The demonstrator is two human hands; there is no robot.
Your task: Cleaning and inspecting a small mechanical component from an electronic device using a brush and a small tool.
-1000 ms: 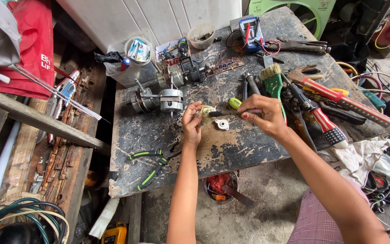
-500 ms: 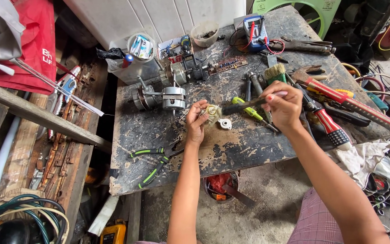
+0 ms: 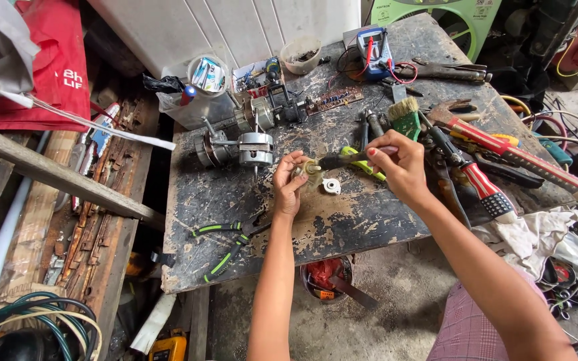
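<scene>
Holds a small beige part (image 3: 310,170) in the left hand (image 3: 289,187), above the black, scratched workbench (image 3: 369,220) and just in front of the grey motor (image 3: 254,148). Pinches it between thumb and fingertips, with the other fingers curled close below. Grips with the right hand (image 3: 403,164) a thin tool with a dark tip (image 3: 342,159), fingers pressed together around the shaft, tip touching or almost touching the part; cannot tell which.

Probably risky in a few ways:

- Only a light pinch on the part, and in the air. With too hard a push from the tool, could slip out and drop on the bench, or roll over the near edge to the cluttered floor below.
- Lies just under the hands a small white piece (image 3: 331,186), loose on the bench. Could be knocked away by a wrist or by the falling part, and is easy to lose among the paint marks.
- Very crowded to the right: green brush (image 3: 406,117), red-handled tools (image 3: 486,190), a long red cutter (image 3: 516,155). With a wide elbow move, could push some of them off the bench.
- Green-handled pliers (image 3: 229,244) near the left forearm, open, close to the front edge; could be swept down as well.
- With a slip of the tip, could also jab the left thumb.
</scene>
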